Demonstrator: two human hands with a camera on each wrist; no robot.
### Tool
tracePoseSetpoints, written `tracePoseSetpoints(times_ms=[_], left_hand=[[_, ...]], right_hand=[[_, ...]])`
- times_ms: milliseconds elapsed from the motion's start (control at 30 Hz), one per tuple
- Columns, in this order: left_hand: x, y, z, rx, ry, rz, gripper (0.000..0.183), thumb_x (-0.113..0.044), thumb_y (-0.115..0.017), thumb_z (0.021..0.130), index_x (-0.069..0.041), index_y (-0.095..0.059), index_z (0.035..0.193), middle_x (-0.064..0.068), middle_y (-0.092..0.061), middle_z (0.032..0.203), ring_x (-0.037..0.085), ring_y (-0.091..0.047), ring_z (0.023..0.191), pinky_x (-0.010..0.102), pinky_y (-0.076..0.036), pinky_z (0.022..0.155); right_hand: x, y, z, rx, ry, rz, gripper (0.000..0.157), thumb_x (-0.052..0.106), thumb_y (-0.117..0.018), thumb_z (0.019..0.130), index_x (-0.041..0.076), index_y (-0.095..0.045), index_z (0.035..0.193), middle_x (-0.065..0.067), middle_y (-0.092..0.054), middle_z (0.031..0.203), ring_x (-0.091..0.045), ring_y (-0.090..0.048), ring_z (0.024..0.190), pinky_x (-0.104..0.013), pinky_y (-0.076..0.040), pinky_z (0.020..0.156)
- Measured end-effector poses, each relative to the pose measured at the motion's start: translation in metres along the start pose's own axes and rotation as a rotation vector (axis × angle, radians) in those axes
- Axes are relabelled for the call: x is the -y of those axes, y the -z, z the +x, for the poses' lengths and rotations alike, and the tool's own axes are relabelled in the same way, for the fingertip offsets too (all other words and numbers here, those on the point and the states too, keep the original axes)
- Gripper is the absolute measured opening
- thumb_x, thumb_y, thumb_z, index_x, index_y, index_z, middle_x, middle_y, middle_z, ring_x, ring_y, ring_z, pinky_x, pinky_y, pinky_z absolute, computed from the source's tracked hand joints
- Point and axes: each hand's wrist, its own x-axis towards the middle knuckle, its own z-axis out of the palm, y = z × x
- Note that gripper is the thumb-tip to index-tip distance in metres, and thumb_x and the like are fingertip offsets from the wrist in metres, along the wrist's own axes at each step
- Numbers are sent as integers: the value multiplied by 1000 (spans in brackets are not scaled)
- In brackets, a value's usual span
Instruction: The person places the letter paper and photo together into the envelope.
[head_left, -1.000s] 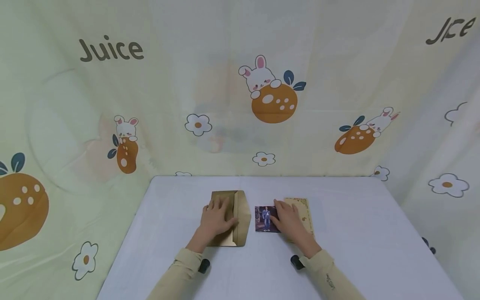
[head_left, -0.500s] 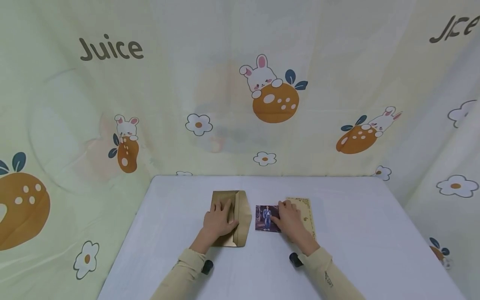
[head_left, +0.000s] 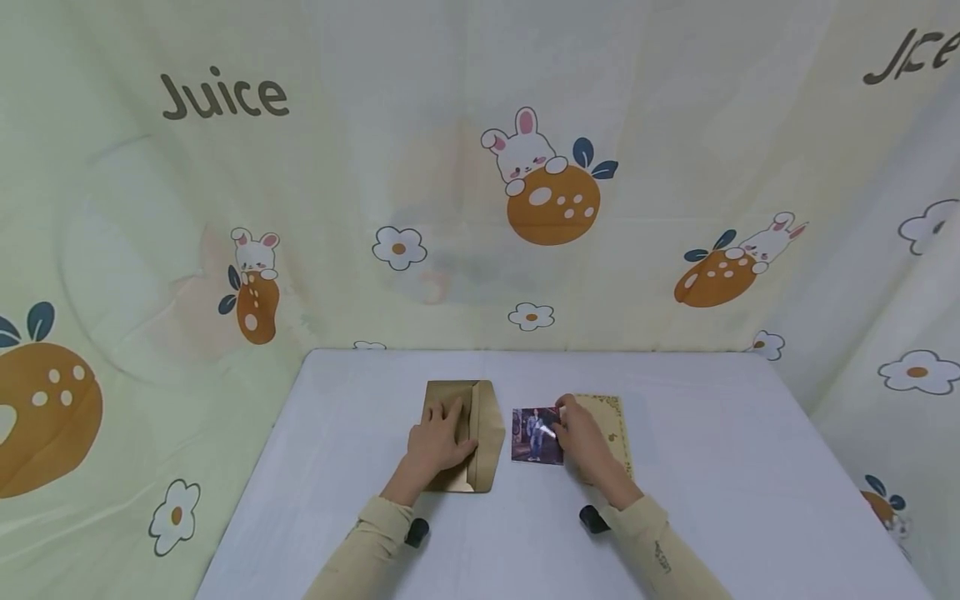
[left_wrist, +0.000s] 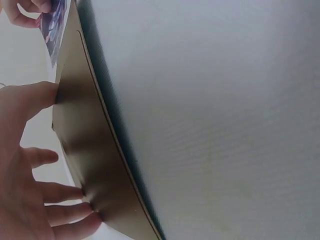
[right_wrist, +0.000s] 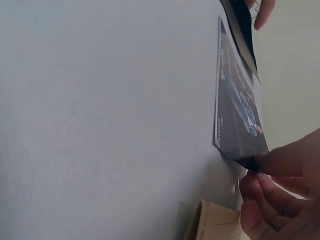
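A gold-brown envelope (head_left: 487,437) lies with its flap opened out to the right. My left hand (head_left: 433,443) rests on it; in the left wrist view the thumb and spread fingertips touch its surface (left_wrist: 95,135). Right of the envelope is a photo (head_left: 534,435) of a standing person. My right hand (head_left: 588,446) pinches its right edge between thumb and fingers, and in the right wrist view that edge of the photo (right_wrist: 237,107) is lifted from the table. Under and beyond the right hand lies a cream card (head_left: 611,417) with an ornate border, partly hidden.
Everything lies on a table covered in white cloth (head_left: 360,417). Behind it hangs a patterned curtain (head_left: 450,167). Dark wrist devices (head_left: 592,519) sit below both wrists.
My right hand's fingers have drawn in at the photo's right edge, and the photo now tilts and catches light. The left hand stays on the envelope.
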Motion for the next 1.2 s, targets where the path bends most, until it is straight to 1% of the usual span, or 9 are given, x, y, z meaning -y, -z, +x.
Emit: tracePoseSetpoints(times_ms=[133,233,367,433,567,700,933,1033,1200], left_hand=[[1,-2,1,-6,-1,1,77,-54,-56,82,-19,-29,145,25,-38,139,39,-40,125,49,-49,73],[2,-4,3,-21,-8,2,74,-53,-56,82,-20,-32,143,24,-39,138,38,-42,123,48,-49,69],[4,-5,3,-38,-16,24,68,-52,-55,83,-22,-36,141,24,-41,136,37,-44,119,47,-49,66],[4,-5,3,-38,-17,34,66,-52,-53,84,-23,-37,141,24,-41,136,36,-45,119,47,-49,66],[4,-6,3,-57,-22,33,64,-52,-53,84,-23,-39,140,24,-41,136,37,-45,119,47,-49,65],[4,-7,4,-54,-15,17,62,-50,-51,85,-24,-39,140,23,-40,138,37,-43,122,48,-49,67],[4,-6,2,-49,-5,-5,61,-48,-48,87,-24,-37,142,22,-38,140,38,-42,125,48,-50,70],[4,-5,0,-62,-2,-27,60,-47,-48,87,-23,-38,141,22,-39,139,39,-42,124,49,-50,71],[5,-8,0,-94,3,-48,59,-47,-49,87,-22,-41,139,22,-42,137,39,-45,121,48,-51,70]], right_hand=[[-5,4,-2,-39,-10,113,26,3,-56,87,4,-52,112,-10,-63,83,-16,-57,69,-28,-46,60],[-4,8,-1,-17,-86,183,27,6,-55,88,7,-52,115,-11,-63,89,-18,-58,73,-28,-47,62],[-1,11,2,-3,-142,241,29,6,-56,87,7,-53,116,-11,-64,88,-16,-58,72,-26,-46,62],[1,12,3,2,-149,272,29,5,-57,87,7,-53,116,-12,-65,88,-15,-60,72,-25,-47,63],[6,13,4,18,-128,341,29,3,-57,87,4,-53,116,-16,-65,88,-16,-61,69,-25,-49,61],[11,12,4,32,-109,415,30,-1,-55,87,-1,-52,116,-23,-64,89,-18,-62,67,-25,-49,59],[15,5,6,37,-98,434,29,-2,-55,87,-1,-52,115,-26,-63,90,-23,-63,69,-24,-50,59],[15,1,7,44,-91,432,28,-3,-55,86,-1,-52,114,-25,-63,89,-24,-63,70,-25,-51,59],[18,-4,9,57,-92,427,28,-1,-56,87,1,-52,115,-23,-64,89,-21,-63,69,-26,-50,59]])
